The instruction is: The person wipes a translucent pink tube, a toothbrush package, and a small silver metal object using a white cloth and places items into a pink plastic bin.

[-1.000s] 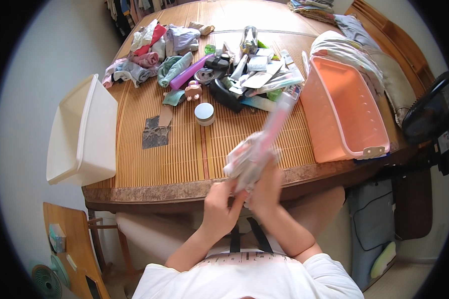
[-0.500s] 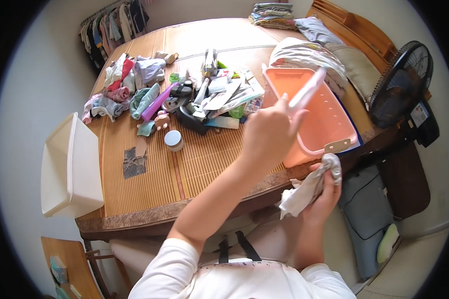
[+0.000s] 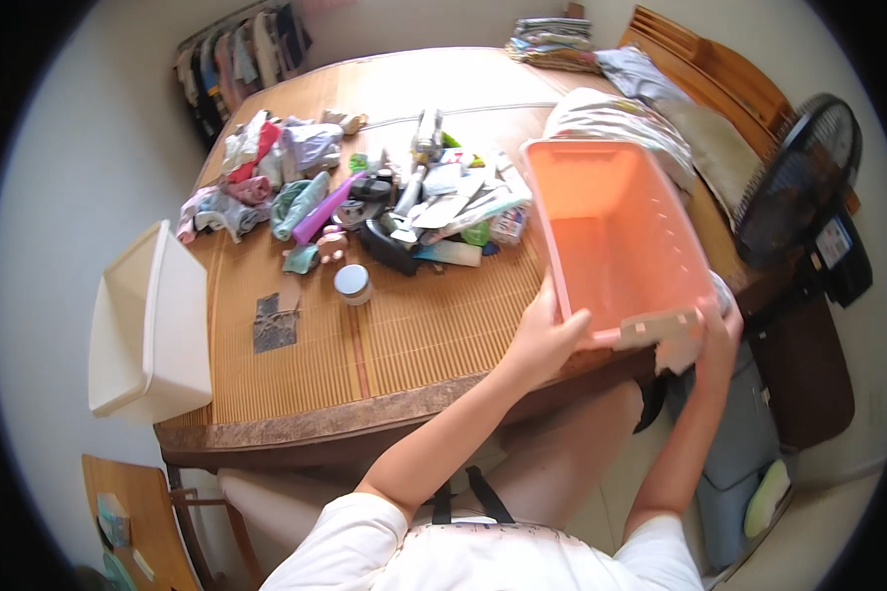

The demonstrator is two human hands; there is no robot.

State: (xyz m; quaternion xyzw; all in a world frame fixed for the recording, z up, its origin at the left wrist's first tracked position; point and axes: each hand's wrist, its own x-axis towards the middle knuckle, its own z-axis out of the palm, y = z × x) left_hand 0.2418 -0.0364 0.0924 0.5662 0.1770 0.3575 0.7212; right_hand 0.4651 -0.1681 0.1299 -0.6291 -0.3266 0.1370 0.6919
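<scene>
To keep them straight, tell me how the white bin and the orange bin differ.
The white bin is at the picture's left, the orange bin at its right. The left hand grips the orange bin; no hand touches the white bin. Both are deep, open bins.

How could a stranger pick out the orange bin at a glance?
Find the bed with the striped mat. At its near right, left of the black fan, the left hand and right hand hold the orange bin at its near corners. Its orange colour sets it apart from the white bin at the bed's left.
</scene>
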